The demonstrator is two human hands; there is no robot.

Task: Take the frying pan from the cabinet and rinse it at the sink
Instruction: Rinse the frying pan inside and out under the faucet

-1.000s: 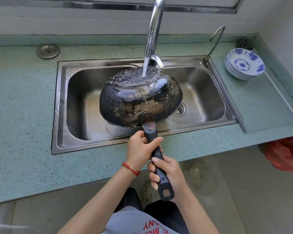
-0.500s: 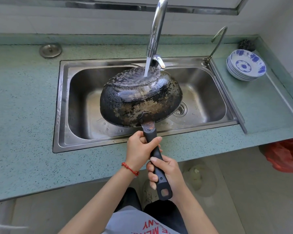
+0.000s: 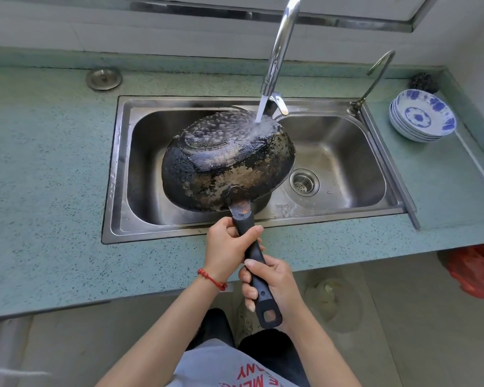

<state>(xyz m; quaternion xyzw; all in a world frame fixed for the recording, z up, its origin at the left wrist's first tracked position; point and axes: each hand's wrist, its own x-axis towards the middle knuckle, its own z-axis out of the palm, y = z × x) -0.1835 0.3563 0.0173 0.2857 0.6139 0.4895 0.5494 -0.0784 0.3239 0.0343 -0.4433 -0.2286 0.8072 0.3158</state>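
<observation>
Both hands, the left hand (image 3: 229, 248) above the right hand (image 3: 271, 283), clamp the handle of an upturned frying pan (image 3: 227, 160) (scorched underside up) under the faucet (image 3: 280, 48) stream over the sink (image 3: 347, 152).

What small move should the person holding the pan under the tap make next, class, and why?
Probably shift the frying pan rightward under the stream. Both hands, left hand and right hand, grip its handle; the pan is bottom-up over the sink, and water from the faucet strikes only its far right edge, so most of the blackened underside looks unrinsed.
</observation>
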